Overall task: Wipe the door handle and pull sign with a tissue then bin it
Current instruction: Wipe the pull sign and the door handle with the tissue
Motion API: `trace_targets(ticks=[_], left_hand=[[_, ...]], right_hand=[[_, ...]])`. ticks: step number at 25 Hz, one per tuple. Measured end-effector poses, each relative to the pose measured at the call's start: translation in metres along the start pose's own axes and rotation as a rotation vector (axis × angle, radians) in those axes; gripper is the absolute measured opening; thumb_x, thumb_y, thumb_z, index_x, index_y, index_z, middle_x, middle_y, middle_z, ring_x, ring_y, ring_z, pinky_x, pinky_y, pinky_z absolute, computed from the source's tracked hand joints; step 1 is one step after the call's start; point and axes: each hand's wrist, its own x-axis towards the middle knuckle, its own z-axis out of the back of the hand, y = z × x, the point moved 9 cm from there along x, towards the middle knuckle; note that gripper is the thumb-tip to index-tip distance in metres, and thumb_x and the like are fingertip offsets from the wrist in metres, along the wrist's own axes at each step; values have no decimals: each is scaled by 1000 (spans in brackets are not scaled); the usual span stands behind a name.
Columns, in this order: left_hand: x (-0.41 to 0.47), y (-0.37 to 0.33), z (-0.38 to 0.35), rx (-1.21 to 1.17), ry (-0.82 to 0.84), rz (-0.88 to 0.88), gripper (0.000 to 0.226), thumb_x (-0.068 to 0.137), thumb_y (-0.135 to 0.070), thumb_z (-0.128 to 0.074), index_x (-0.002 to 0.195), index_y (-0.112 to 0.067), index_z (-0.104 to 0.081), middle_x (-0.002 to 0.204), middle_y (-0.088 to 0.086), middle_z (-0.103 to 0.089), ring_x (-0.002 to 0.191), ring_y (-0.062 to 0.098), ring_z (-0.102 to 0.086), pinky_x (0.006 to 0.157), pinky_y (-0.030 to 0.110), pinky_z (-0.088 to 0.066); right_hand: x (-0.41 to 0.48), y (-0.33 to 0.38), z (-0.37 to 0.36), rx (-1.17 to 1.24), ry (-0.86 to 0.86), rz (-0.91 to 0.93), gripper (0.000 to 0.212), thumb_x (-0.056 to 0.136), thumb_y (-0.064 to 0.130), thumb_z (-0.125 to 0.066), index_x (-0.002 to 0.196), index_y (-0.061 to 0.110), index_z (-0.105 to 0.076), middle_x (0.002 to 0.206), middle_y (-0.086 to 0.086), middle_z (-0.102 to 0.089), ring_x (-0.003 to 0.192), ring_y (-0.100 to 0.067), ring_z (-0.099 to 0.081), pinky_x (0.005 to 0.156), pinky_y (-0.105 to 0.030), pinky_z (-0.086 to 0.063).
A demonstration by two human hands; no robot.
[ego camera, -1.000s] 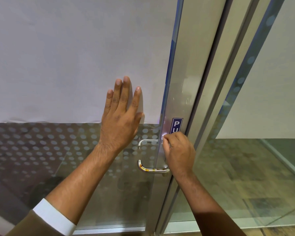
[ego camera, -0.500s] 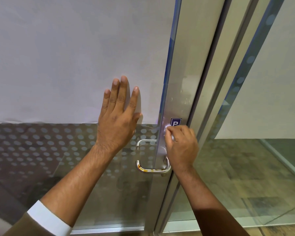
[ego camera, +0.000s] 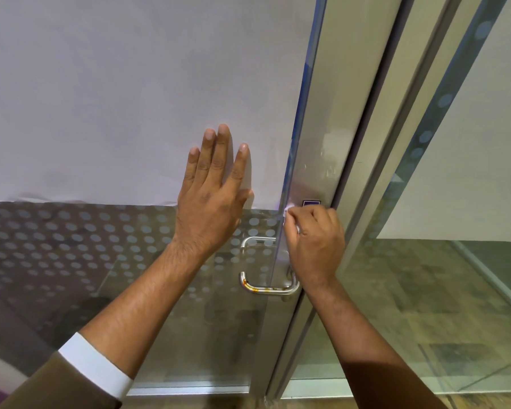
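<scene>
My left hand [ego camera: 211,196] lies flat and open against the glass door [ego camera: 130,98], fingers pointing up. My right hand [ego camera: 314,243] is closed around a small white tissue [ego camera: 289,209], pressed against the metal door stile over the blue pull sign [ego camera: 311,202]. Only the sign's top edge shows above my knuckles. The curved steel door handle [ego camera: 267,287], with rusty stains on its lower bar, sticks out just below my right hand, partly hidden by the wrist.
The door's upper pane is frosted white and the lower part has a dotted film [ego camera: 71,246]. To the right stand the metal frame [ego camera: 396,143] and a fixed glass panel [ego camera: 469,261]. Tiled floor shows beyond. No bin is in view.
My right hand has slid upward along the stile with the tissue, covering nearly all of the pull sign. My left hand has stayed pressed on the glass.
</scene>
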Motion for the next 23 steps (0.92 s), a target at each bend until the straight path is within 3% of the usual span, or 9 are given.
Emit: trace_targets(ticks=[2,6,10,14,19,23], left_hand=[[-1,1,0,8,4,-5,77,108,-34,-69,169,-4,-31,173,36,-24,162,53,-24,134,60,-17],[0,-1,1,6,1,-3,75,110,-35,-66,169,-4,-32,173,36,-25,162,53,-24,134,61,-18],[-1,0,0,15,-8,-7,78,109,-35,-68,169,-4,-31,174,35,-24,162,53,-23,135,59,-15],[0,-1,0,10,-7,-3,75,110,-35,-66,169,-3,-32,173,37,-25,161,54,-24,134,61,-16],[-1,0,0,6,-11,-5,76,109,-33,-68,169,-2,-32,173,37,-25,161,54,-24,134,61,-16],[0,-1,-1,0,-8,-6,74,110,-33,-65,169,-3,-31,172,37,-25,160,55,-25,133,62,-17]], right_hand=[[-2,-2,6,19,-11,8,9,96,25,-73,94,18,-77,89,-2,-71,80,-23,-58,66,-40,-51],[29,-4,16,74,-116,-38,6,95,23,-72,93,19,-76,89,0,-69,82,-18,-57,67,-25,-44],[-3,-3,5,22,-1,43,6,95,22,-74,94,17,-77,90,-1,-71,81,-21,-59,66,-36,-51],[25,-14,16,63,-120,-53,4,96,22,-72,95,20,-75,92,1,-69,85,-17,-57,67,-27,-47],[-20,-12,-4,5,60,76,8,97,22,-72,96,16,-77,90,-2,-72,79,-24,-60,65,-41,-52],[1,-20,4,16,-62,1,9,98,24,-69,97,18,-76,91,-1,-70,81,-21,-58,67,-33,-49]])
